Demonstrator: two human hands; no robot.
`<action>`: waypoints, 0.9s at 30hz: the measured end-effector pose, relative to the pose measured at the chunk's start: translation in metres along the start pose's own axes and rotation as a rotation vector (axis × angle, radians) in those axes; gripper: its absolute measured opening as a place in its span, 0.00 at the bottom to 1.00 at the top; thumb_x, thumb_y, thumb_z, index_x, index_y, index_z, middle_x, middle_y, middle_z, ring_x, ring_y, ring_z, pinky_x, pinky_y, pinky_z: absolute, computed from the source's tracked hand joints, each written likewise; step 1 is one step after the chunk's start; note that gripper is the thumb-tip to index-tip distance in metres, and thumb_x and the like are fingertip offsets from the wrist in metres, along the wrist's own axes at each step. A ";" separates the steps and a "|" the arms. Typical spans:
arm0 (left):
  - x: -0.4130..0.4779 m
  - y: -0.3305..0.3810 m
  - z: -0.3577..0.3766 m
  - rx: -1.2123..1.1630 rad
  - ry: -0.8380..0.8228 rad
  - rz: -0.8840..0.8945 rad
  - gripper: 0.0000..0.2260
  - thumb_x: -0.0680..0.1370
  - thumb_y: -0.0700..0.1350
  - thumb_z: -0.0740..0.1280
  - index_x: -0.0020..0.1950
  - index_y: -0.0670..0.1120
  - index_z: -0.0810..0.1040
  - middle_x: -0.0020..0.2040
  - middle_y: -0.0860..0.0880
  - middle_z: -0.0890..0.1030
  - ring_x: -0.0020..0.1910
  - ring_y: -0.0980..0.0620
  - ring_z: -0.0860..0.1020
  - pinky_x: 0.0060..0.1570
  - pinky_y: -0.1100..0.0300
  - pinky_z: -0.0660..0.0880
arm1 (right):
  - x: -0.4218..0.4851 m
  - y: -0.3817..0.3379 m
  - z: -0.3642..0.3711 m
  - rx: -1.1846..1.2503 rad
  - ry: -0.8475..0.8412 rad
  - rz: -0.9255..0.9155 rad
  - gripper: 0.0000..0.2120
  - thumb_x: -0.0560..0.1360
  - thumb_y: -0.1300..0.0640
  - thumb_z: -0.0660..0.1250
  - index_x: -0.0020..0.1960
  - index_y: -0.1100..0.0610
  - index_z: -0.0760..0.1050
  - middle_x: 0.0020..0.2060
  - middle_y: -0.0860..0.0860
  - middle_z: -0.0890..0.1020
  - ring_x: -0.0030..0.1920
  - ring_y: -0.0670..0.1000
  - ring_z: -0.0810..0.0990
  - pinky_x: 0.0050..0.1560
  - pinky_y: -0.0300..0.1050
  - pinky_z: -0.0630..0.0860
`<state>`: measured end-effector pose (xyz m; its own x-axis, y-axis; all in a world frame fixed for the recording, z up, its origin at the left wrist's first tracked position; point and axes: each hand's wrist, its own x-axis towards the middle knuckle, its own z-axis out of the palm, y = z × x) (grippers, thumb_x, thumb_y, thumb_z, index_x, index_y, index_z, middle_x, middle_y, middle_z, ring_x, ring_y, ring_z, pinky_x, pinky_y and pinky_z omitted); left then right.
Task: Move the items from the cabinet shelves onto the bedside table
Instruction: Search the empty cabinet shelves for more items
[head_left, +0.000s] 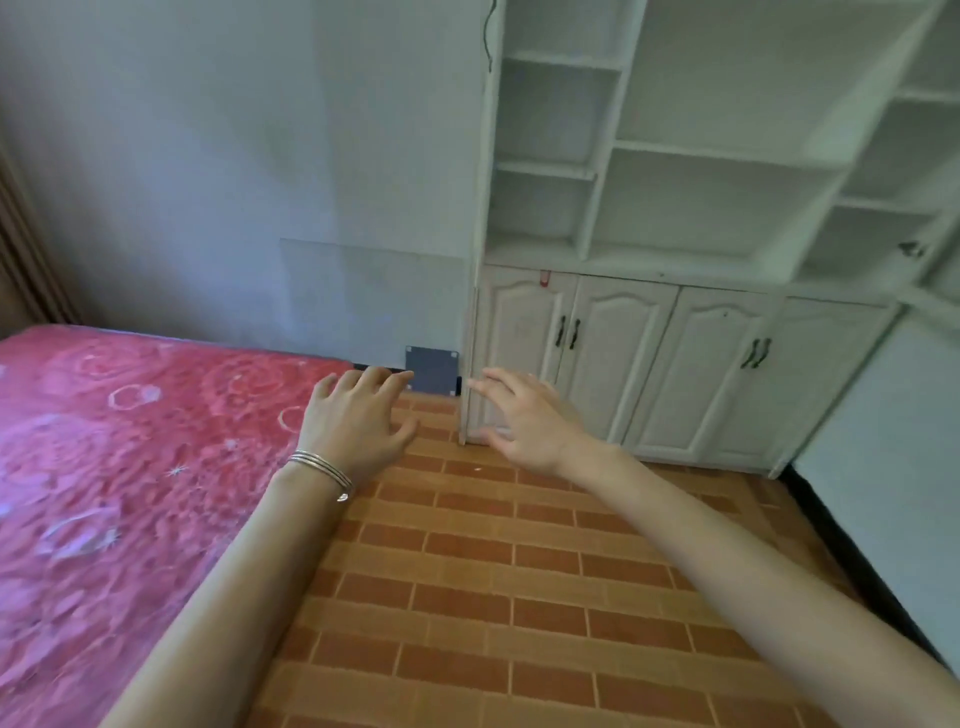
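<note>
White cabinet (618, 353) stands far right; we see one small dark item (911, 249), too blurred to identify, on a right-hand shelf. Our left hand (358, 423) and right hand (524, 426) hover over brick floor (493, 597), fingers spread, empty. Red bed (104, 467) near left.

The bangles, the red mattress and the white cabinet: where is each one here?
bangles (319, 471): head view, bands across the left wrist.
red mattress (130, 441): head view, middle of its patterned top.
white cabinet (621, 358): head view, panel of a lower door.
</note>
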<state>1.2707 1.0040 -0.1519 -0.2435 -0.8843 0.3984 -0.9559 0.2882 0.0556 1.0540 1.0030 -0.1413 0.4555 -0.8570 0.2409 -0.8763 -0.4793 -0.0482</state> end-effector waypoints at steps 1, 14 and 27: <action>0.011 0.015 0.004 -0.007 -0.001 0.018 0.29 0.71 0.61 0.50 0.68 0.52 0.70 0.62 0.48 0.76 0.61 0.45 0.72 0.62 0.47 0.64 | -0.007 0.017 -0.006 -0.013 -0.006 0.020 0.28 0.77 0.49 0.61 0.73 0.52 0.57 0.73 0.52 0.61 0.71 0.53 0.60 0.70 0.50 0.56; 0.148 0.125 0.021 0.004 0.033 0.133 0.26 0.75 0.61 0.55 0.70 0.52 0.66 0.65 0.49 0.73 0.63 0.46 0.70 0.65 0.47 0.64 | -0.005 0.169 -0.071 -0.091 0.074 0.094 0.27 0.76 0.50 0.61 0.73 0.52 0.58 0.72 0.50 0.61 0.71 0.51 0.60 0.69 0.47 0.57; 0.272 0.137 0.009 -0.016 0.163 0.276 0.31 0.70 0.62 0.48 0.68 0.50 0.69 0.62 0.48 0.75 0.61 0.45 0.72 0.61 0.51 0.65 | 0.067 0.228 -0.108 -0.148 0.181 0.173 0.27 0.75 0.54 0.62 0.73 0.54 0.60 0.71 0.51 0.63 0.70 0.52 0.61 0.68 0.47 0.58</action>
<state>1.0723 0.7996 -0.0444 -0.4624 -0.7020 0.5416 -0.8546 0.5156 -0.0612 0.8676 0.8570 -0.0320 0.2737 -0.8697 0.4107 -0.9580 -0.2847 0.0356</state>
